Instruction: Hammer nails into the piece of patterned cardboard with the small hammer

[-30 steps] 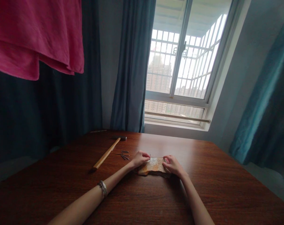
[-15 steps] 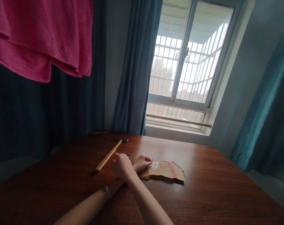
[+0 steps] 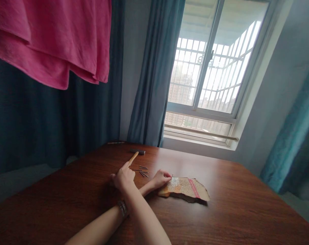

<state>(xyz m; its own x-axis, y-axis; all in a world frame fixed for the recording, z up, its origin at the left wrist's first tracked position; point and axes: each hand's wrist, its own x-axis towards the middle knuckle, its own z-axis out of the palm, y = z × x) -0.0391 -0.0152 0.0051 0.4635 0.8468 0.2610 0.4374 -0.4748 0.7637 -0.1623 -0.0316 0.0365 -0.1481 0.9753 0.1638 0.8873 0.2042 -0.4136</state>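
Observation:
My forearms cross, the right one over the left. My left hand (image 3: 162,179) pinches a thin nail (image 3: 172,176) upright at the left end of a piece of torn cardboard (image 3: 186,187), which has a pink stripe and a speckled face. Over to the left, my right hand (image 3: 125,176) is closed round the wooden handle of a hammer (image 3: 134,158). The hammer's dark head lies toward the far side, and the hand hides the rear of the handle. Several loose nails (image 3: 143,172) lie between my two hands.
All of this rests on a brown wooden table (image 3: 233,211). A pink cloth (image 3: 80,41) hangs at upper left before dark blue curtains (image 3: 154,75). Beyond the table is a barred window (image 3: 207,75). A dark strip (image 3: 116,142) lies at the far left table edge.
My right hand has moved left and down onto the hammer handle and closed round it, uncovering the loose nails. My left hand still holds the nail at the cardboard. The view has shifted slightly.

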